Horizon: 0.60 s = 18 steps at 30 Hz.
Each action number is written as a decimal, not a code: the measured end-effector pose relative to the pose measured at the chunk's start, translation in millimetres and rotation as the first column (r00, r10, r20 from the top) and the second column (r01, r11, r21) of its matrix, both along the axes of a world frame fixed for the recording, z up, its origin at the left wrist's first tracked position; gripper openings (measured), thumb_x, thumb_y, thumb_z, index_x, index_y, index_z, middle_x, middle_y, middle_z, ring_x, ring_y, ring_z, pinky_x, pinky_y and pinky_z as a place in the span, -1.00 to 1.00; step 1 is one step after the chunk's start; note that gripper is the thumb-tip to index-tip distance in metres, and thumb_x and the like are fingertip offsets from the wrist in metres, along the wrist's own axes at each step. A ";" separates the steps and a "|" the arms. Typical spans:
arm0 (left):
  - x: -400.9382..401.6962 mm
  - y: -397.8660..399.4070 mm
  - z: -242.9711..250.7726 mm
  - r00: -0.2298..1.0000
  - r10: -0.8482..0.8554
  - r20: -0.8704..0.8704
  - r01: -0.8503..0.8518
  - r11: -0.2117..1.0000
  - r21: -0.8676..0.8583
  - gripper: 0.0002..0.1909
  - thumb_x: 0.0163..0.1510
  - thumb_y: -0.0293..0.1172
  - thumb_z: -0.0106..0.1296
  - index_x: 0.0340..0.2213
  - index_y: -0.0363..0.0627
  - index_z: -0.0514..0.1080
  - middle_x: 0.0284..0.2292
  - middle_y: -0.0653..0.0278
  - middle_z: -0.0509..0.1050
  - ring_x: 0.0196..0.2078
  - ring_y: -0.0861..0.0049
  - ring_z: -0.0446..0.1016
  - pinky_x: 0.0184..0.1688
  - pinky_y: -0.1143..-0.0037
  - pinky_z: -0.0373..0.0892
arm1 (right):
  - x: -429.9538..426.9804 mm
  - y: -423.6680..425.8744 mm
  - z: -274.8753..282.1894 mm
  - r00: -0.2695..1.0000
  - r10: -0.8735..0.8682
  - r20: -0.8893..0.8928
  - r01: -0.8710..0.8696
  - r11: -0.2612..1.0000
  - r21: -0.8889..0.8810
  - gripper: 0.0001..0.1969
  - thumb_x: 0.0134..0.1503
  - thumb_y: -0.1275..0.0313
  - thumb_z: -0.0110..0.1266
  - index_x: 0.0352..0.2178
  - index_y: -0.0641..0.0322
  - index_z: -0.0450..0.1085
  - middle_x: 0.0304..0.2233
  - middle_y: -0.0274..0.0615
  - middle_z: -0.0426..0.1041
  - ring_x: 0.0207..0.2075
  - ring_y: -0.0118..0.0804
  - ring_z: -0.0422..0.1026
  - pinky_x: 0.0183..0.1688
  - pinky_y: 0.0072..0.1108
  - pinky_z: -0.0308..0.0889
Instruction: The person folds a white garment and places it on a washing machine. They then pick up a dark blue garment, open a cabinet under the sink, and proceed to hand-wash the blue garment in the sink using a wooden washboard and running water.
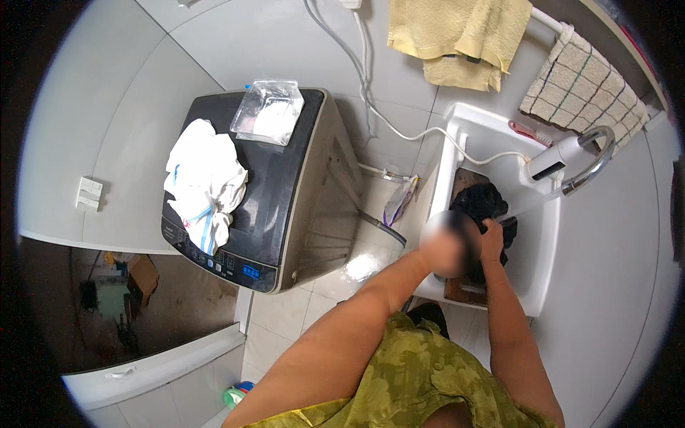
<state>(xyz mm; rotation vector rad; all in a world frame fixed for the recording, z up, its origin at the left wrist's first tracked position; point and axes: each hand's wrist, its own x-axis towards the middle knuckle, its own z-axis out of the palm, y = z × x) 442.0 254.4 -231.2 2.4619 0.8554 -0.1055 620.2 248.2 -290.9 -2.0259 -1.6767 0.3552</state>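
Note:
Black wet-looking cloth (479,200) lies on a brown washboard (466,291) inside a white utility sink (538,267). My right hand (492,242) grips the cloth at its right side, fingers bent into it. Beside it, my left hand (447,249) is over the cloth's lower left part; a blurred patch covers it, so its fingers cannot be made out. Water runs from the curved metal spout of a white electric faucet (554,158) down onto the cloth. A red-handled brush (530,132) rests on the sink's back ledge.
Left of the sink stands a washing machine (267,203) with a crumpled white cloth (206,182) and a clear plastic container of white powder (270,112) on its lid. Yellow towels (460,37) and a checked towel (586,85) hang above. A grey hose (385,230) and a plastic packet (400,200) are between.

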 end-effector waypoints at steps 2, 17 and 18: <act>0.9 -0.3 6.6 0.999 0.022 -0.049 -0.025 0.999 -0.046 -0.52 -0.12 0.03 0.05 -0.61 -0.23 0.54 -0.55 0.04 0.52 -0.38 0.15 0.50 -0.18 0.32 0.36 | 1.5 8.3 -12.9 0.998 -0.048 0.037 0.049 0.998 -0.027 -0.40 -0.03 -0.11 0.16 -0.42 0.37 0.41 -0.27 0.05 0.43 -0.14 0.06 0.35 -0.15 -0.21 0.29; 2.2 -4.7 -21.6 0.961 0.116 0.251 -0.140 0.987 0.083 -0.56 -0.06 -0.01 0.01 -0.45 -0.21 0.54 -0.27 0.12 0.44 -0.10 0.26 0.35 -0.04 0.38 0.28 | 79.6 76.6 -110.4 0.995 0.060 0.078 -0.088 0.904 0.418 -0.34 0.10 0.00 0.10 0.06 0.27 0.22 0.01 0.10 0.35 -0.03 0.12 0.39 -0.06 -0.32 0.34; 1.5 -6.0 -23.7 0.965 0.115 0.234 -0.134 0.989 0.067 -0.54 -0.05 0.00 0.01 -0.42 -0.23 0.53 -0.27 0.11 0.44 -0.08 0.25 0.35 0.01 0.38 0.25 | 80.7 74.3 -111.6 0.995 0.048 0.091 -0.078 0.930 0.360 -0.27 0.11 -0.02 0.07 0.15 0.27 0.14 0.08 0.14 0.30 0.04 0.15 0.34 0.04 -0.30 0.28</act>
